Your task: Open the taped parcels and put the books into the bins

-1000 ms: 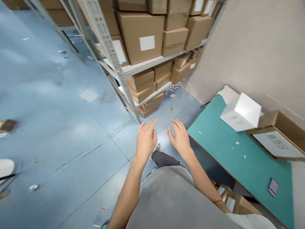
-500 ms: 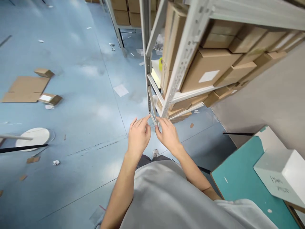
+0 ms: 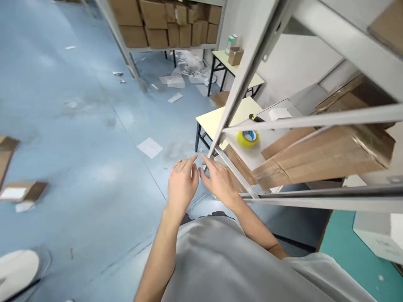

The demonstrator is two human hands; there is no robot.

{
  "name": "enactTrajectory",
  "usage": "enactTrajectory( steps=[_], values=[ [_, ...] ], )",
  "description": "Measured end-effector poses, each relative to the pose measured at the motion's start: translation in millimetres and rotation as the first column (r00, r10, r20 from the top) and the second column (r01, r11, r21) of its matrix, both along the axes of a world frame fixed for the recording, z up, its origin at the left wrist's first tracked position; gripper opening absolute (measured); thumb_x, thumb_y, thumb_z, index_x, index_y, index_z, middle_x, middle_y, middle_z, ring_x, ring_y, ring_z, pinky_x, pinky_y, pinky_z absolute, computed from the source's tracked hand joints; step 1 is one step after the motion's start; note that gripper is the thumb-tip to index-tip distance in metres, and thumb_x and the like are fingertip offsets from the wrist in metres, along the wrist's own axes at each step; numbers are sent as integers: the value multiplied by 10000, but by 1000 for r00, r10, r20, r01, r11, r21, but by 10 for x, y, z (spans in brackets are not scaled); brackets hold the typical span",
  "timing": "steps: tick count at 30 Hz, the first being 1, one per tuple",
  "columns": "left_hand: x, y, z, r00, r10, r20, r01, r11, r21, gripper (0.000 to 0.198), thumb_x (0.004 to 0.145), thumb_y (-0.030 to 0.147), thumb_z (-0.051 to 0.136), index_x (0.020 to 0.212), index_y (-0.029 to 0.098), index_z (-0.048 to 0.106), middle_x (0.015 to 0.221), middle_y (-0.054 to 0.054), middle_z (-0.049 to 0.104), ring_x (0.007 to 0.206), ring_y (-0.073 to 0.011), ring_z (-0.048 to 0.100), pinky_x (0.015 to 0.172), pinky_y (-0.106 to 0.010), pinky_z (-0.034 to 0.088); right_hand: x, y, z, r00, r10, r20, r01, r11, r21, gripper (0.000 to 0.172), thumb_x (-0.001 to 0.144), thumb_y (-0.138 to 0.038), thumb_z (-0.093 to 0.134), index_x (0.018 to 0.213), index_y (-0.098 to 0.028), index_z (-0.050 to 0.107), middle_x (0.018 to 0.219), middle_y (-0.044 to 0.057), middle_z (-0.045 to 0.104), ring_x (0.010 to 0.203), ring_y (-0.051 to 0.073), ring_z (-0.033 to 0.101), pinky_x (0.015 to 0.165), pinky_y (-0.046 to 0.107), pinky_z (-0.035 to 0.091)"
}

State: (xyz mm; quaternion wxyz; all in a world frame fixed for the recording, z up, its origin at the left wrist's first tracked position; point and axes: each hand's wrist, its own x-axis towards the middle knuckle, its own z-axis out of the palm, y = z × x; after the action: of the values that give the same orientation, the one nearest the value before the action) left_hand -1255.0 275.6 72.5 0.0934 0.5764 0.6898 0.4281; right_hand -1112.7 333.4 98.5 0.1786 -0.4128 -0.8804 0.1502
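My left hand (image 3: pixel 183 181) hovers in front of my body over the blue floor, fingers loosely bent and apart from the thumb, with nothing in it. Close beside it, my right hand (image 3: pixel 218 178) is held the same way, thumb and forefinger spread and no object between them. The two hands face each other with a small gap. Just beyond my right hand stands the metal shelf rack (image 3: pixel 236 96). A roll of yellow tape (image 3: pixel 248 138) lies on a white shelf surface, near a long brown cardboard box (image 3: pixel 327 155).
A cream table (image 3: pixel 209 121) stands behind the rack post, a second table (image 3: pixel 220 56) farther back. Stacked boxes (image 3: pixel 157 19) fill a far shelf. Paper (image 3: pixel 150 147) and cardboard (image 3: pixel 30 191) litter the floor. A teal tabletop (image 3: pixel 341 239) is at the lower right.
My view has moved forward along the rack, bringing the tape roll and tables into sight. My hands keep nearly the same empty pose. Floor litter has shifted left and down in view.
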Motion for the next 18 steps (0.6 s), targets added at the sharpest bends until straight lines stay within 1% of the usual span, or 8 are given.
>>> enactTrajectory(
  steps=[2,4,6,8,11,13,15,18],
  values=[
    [-451,377,102,997,-72,4,72,997,18,392,1102,207,485,1403,228,734,1260,-112,845,1173,-312,811,1229,-556,566,-415,241,45,998,-68,12,68,998,11,442,1113,-198,633,1553,-204,679,1324,128,828,1259,291,783,1104,433,640],
    [-824,781,187,992,-126,20,125,991,38,392,1112,215,478,1407,226,736,1303,-116,836,1213,-316,804,1204,-540,583,-765,487,101,991,-130,24,129,991,30,442,1108,-194,637,1548,-191,679,1357,137,816,1297,292,767,1134,434,629],
    [-1100,1215,245,984,-171,42,169,984,53,388,1126,236,473,1409,226,738,1343,-120,827,1258,-323,792,1172,-524,602,-1043,740,157,982,-188,30,186,981,59,445,1105,-193,636,1548,-180,676,1386,150,801,1339,294,746,1169,435,614],
    [-1267,1677,282,971,-229,64,225,972,65,378,1137,261,483,1408,222,742,1372,-122,821,1288,-328,783,1144,-503,615,-1253,1009,204,969,-247,31,243,966,93,449,1103,-188,629,1550,-168,671,1405,162,786,1367,298,728,1193,436,603],
    [-1306,2405,336,932,-354,76,347,933,92,368,1135,260,507,1412,211,745,1418,-124,808,1319,-323,772,1150,-478,612,-1438,1455,248,924,-382,16,375,913,161,464,1105,-135,553,1556,-155,657,1415,173,771,1385,301,710,1226,450,586],
    [-1214,2878,378,891,-448,70,439,892,110,373,1127,228,508,1410,198,749,1430,-130,803,1311,-315,776,1160,-470,608,-1476,1763,265,869,-495,-12,486,847,216,478,1100,-97,492,1541,-169,663,1417,170,763,1403,308,694,1255,482,566],
    [-1064,3302,418,833,-550,63,541,832,123,381,1126,212,499,1409,187,752,1423,-139,804,1297,-314,780,1156,-468,610,-1461,2042,282,792,-609,-45,598,758,261,490,1094,-80,474,1531,-188,665,1415,170,759,1413,329,680,1273,528,548],
    [-797,3812,450,704,-709,48,698,702,139,377,1139,243,508,1420,183,753,1405,-149,806,1289,-323,779,1146,-476,616,-1408,2342,310,640,-764,-83,751,598,279,512,1100,-82,454,1569,-185,635,1461,200,734,1458,366,640,1284,588,525]
  ],
)
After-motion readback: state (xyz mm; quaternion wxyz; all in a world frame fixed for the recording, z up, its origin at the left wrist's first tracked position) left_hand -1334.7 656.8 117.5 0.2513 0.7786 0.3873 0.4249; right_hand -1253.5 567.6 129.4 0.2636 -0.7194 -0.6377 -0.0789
